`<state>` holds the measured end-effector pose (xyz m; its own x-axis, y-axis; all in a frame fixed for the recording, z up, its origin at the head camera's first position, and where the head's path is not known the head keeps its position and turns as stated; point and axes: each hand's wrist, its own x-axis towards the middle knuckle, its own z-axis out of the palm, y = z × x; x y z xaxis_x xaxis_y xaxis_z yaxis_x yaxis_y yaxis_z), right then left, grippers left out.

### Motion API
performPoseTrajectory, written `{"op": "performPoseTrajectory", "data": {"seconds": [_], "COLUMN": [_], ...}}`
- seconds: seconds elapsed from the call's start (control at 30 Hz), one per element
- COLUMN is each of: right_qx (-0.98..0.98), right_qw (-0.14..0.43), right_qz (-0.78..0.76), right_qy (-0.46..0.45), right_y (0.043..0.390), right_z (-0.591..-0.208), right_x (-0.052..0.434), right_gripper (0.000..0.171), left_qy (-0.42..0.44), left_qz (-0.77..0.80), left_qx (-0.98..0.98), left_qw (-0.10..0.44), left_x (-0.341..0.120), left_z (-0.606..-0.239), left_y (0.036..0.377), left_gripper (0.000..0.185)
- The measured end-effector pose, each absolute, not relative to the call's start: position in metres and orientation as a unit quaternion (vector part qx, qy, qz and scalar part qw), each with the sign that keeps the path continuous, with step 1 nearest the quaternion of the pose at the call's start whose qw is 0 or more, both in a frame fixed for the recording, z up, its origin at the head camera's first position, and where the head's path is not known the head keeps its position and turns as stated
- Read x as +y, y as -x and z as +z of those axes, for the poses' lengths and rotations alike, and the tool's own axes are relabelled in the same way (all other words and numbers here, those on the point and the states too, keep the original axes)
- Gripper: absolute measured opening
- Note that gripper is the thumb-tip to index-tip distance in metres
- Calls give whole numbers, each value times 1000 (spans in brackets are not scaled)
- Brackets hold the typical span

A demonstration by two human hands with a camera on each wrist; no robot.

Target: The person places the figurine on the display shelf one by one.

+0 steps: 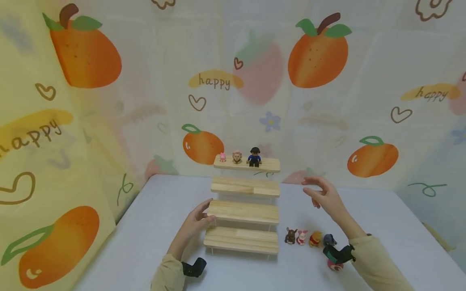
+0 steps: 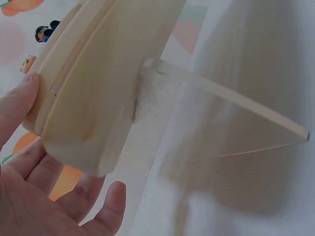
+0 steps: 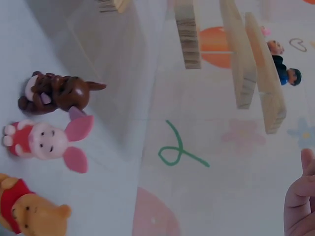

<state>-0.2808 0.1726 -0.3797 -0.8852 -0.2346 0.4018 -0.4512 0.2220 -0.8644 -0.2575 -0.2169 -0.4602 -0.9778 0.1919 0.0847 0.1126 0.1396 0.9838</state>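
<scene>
A four-step wooden riser (image 1: 243, 212) stands mid-table. On its top step sit a small pink figure (image 1: 222, 157), a tan monkey figure (image 1: 237, 157) and a dark-haired figure in blue (image 1: 254, 157). My left hand (image 1: 198, 218) rests with straight fingers against the left end of the second-lowest step (image 2: 74, 113). My right hand (image 1: 324, 196) hovers open in the air, right of the riser, holding nothing. Below it on the table stand a brown figure (image 1: 290, 235), a pink piglet (image 1: 301, 237), a yellow bear (image 1: 315, 238) and a grey figure (image 1: 329, 239).
The table (image 1: 145, 226) has a pale cloth. A fruit-print curtain (image 1: 109, 101) hangs behind it and along the left side. A small red-and-white object (image 1: 335, 265) lies by my right wrist. The table's right edge runs close to my right sleeve.
</scene>
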Motion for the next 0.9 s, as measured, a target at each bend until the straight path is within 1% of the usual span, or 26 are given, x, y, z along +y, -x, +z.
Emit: {"op": "performPoseTrajectory", "data": {"seconds": [0.2,0.5,0.8,0.9], "right_qx": [-783,-803,-805,-810], "right_qw": [83,81,74,62], "right_qz": [577,561,578,576], "right_qy": [-215,-182,-112,-85], "right_y": [271,248,221,213], "right_z": [-387,-406,-431,-437], "right_x": [188,215,233,236], "right_gripper": [33,29,32,33], "left_qy": [-98,-96,-94,-90], "left_qz": [630,625,628,628], "left_qx": [770,774,772,772], "left_qw": [20,27,30,29], "left_x": [-211,-209,-209,-209], "left_z": [-442,-438,-438,-437], "left_y": [245,242,243,243], "left_gripper": [61,62,61,62]}}
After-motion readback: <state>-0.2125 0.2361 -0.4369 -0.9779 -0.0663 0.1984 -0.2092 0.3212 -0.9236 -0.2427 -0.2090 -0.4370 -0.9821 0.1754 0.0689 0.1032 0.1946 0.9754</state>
